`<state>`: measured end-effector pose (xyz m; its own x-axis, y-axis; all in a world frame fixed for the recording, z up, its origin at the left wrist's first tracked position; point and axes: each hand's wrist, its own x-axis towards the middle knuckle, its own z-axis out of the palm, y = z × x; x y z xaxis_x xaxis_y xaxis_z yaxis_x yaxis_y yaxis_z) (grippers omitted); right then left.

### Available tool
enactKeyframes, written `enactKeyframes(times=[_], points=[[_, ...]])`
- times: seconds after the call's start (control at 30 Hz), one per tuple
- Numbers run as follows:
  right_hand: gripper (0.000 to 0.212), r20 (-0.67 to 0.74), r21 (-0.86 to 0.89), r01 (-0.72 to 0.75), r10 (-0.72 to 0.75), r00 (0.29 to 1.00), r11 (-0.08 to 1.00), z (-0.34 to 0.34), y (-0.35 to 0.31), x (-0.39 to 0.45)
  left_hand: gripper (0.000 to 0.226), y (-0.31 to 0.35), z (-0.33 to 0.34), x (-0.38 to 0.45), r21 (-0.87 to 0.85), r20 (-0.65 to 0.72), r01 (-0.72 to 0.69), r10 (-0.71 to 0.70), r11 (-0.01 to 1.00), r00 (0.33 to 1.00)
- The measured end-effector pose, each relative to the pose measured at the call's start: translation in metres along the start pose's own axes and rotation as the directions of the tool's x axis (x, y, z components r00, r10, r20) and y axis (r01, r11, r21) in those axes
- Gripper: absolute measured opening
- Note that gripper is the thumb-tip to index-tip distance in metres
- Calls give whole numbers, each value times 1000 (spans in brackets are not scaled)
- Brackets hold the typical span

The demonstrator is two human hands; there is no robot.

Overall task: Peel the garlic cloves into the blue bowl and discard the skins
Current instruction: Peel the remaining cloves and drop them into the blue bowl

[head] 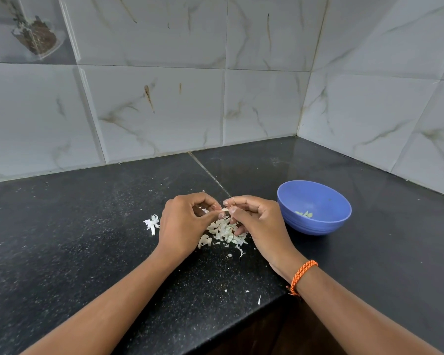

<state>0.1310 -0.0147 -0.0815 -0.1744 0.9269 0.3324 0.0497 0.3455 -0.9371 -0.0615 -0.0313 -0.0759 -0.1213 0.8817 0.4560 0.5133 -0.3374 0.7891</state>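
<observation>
I see left hand (187, 221) and right hand (251, 219) both pinching one garlic clove (224, 210) above the skins (226, 233). Best I strip the skin with thumbnails, then drop the clove into blue bowl (318, 225) just right.

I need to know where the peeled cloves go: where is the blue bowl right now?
In the head view the blue bowl sits on the black counter just right of the right hand, near the tiled corner.

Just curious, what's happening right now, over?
Left hand and right hand pinch one garlic clove over skin pile. Blue bowl holds few cloves. Nothing blocking.
</observation>
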Motion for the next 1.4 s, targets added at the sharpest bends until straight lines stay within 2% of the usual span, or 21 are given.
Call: enactKeyframes(times=[0.2,0.37,0.47,0.57,0.83,1.03,1.4], points=[[10,55,-11,-23,23,998,1000,0,2,0,18,4,0,-2,79,-1,-16,17,997,1000],[9,62,2,-27,27,998,1000,-1,1,1,19,8,2,-4,143,8,-95,94,985,996],[13,67,-6,-4,5,998,1000,-2,1,1,21,8,2,-5,170,-6,-118,121,978,993],[26,72,-44,22,-19,997,999,-1,2,3,20,9,1,-5,181,-1,-134,136,974,991],[18,54,-94,88,-83,995,992,-2,4,2,17,10,1,-6,104,15,-154,153,983,988],[15,6,-54,132,-132,991,990,2,2,-1,17,11,1,-8,15,0,-120,120,993,993],[12,2,0,145,-145,989,989,0,-6,-5,17,10,0,-8,-79,3,-82,82,993,997]])
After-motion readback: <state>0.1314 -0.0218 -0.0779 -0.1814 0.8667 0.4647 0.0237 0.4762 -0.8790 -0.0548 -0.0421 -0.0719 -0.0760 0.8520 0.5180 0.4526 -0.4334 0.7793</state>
